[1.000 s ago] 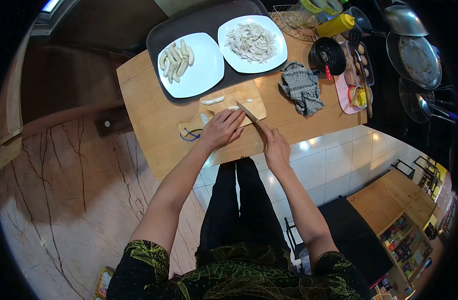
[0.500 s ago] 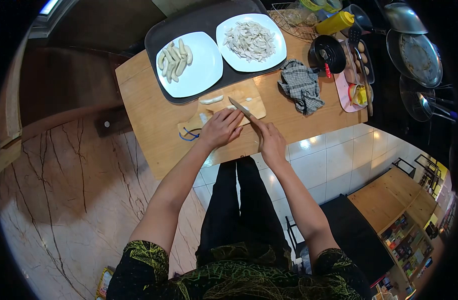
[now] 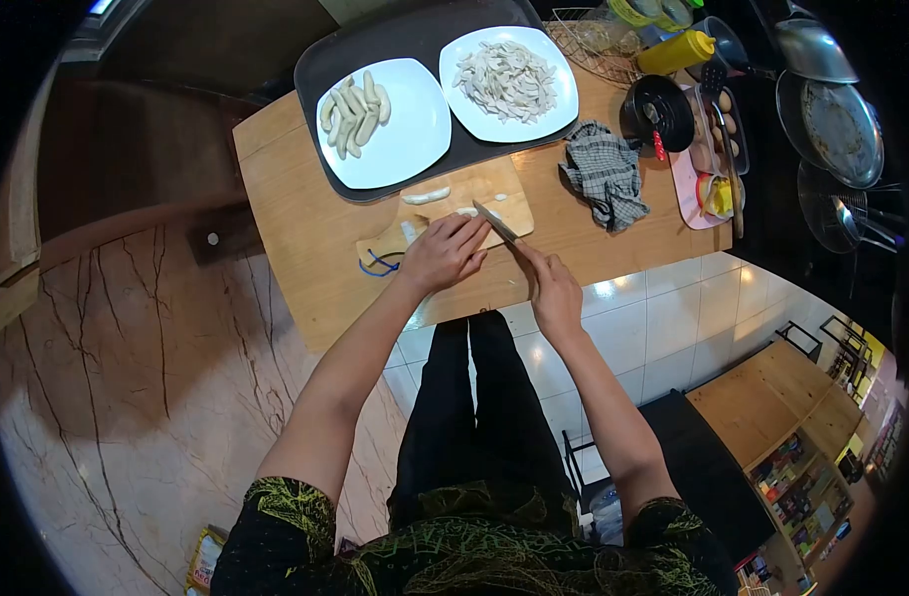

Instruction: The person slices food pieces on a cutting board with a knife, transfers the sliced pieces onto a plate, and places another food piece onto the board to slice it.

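On a wooden cutting board [image 3: 514, 184] my left hand [image 3: 443, 254] bends its fingers over a pale piece [image 3: 466, 212] that looks like peeled banana. My right hand [image 3: 556, 290] grips a knife [image 3: 498, 222] by the handle, its blade slanting up-left beside the left fingertips. Another whole pale banana [image 3: 426, 196] lies at the board's far side, and a small cut bit [image 3: 501, 197] rests right of the blade. Behind the board, a white plate [image 3: 415, 124] bears several peeled bananas [image 3: 353, 114]. A second white plate [image 3: 564, 91] holds a heap of thin slices [image 3: 504, 81].
Both plates stand on a dark tray [image 3: 415, 38]. A checked cloth [image 3: 604, 177] lies to the right, near a black pot [image 3: 663, 111], a yellow bottle [image 3: 676, 50] and a pink tray [image 3: 685, 194]. A blue cord [image 3: 380, 265] loops by the board's left end. Pans [image 3: 840, 119] hang at far right.
My right hand has drawn the knife a little to the right, away from the left fingertips. My left hand stays over the piece. The view has shifted slightly.
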{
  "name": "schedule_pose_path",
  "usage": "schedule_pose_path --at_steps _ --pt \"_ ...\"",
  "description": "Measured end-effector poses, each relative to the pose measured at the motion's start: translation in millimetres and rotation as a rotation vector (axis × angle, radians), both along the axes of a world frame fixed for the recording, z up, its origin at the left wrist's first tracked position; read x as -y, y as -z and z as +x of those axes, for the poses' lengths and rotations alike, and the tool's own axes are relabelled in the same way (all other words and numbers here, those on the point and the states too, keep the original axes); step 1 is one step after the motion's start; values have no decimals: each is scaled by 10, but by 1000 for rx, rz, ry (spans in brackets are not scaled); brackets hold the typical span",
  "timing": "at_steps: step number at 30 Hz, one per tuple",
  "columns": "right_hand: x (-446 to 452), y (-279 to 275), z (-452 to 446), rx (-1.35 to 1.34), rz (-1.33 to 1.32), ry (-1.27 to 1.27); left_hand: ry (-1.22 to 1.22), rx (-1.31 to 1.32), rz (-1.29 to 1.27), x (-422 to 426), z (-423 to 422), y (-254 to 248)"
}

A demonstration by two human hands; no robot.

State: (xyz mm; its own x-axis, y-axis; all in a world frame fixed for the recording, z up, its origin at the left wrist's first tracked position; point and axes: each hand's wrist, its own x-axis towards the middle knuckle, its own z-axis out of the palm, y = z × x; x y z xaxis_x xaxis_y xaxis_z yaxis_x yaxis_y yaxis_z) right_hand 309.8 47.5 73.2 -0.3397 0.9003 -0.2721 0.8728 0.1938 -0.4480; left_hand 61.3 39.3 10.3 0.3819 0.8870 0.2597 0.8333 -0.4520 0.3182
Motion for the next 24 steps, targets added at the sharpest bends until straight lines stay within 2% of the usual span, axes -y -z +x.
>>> schedule_pose_path --at_steps 6,10,12,15,20,24 --pt "-174 174 -363 -95 56 -12 -1 2 24 -1 12 -17" --pt "-175 165 -400 -65 24 -11 1 22 21 1 15 -19" --pt "-117 183 -294 -160 167 -10 -1 26 15 3 9 -16" --pt "-39 50 -67 -28 57 -6 -11 9 15 -2 13 -16" --pt "1 -11 59 -14 47 -11 7 20 -7 3 4 1" --pt "-79 153 -125 -64 88 -17 9 15 -9 -1 8 -16"
